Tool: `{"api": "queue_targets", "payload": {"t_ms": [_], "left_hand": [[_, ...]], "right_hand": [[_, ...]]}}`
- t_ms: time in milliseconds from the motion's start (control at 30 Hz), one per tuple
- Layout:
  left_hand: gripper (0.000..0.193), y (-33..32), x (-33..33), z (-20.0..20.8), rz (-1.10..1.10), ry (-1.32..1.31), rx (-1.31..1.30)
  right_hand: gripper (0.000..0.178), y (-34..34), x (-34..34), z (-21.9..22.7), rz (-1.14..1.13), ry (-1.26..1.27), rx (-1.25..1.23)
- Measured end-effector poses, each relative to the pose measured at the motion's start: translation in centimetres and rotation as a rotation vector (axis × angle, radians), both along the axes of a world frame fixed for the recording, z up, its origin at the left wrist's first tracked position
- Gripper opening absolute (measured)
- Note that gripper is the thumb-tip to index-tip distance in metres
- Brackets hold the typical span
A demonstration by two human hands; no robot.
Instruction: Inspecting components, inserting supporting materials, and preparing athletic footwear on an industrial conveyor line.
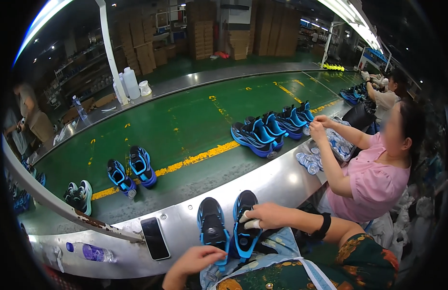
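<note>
Two black sneakers with bright blue trim stand side by side on the metal ledge before me, toes pointing away. At the heel of the left sneaker, my left hand has its fingers closed together against the blue collar. Over the right sneaker, my right hand bends its fingers onto the lace and tongue area from the right side. White covers sit on two of its fingertips. What exactly its fingertips pinch is too small to make out.
A phone and a purple-labelled bottle lie to the left, near a white post. Blue-black sneakers stand on the green belt. At right, a co-worker in pink handles something beside round clear-and-blue pieces.
</note>
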State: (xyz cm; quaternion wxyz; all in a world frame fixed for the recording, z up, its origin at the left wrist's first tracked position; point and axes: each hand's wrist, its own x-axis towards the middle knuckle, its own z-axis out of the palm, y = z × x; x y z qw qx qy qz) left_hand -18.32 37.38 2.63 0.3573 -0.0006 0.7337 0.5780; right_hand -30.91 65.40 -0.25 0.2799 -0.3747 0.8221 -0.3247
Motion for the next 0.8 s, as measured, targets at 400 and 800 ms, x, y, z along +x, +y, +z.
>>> {"api": "queue_targets", "payload": {"t_ms": [400,800], "left_hand": [[0.031,3.9,-4.1,-1.3,0.102,0.787,-0.418],[0.024,4.9,-5.2,-3.2,0.051,0.648,-0.106]], "right_hand": [[0.028,0.8,4.1,-2.0,-0.376,0.374,-0.206],[0.030,4.3,2.7,-1.2,-0.156,0.192,-0.262]]}}
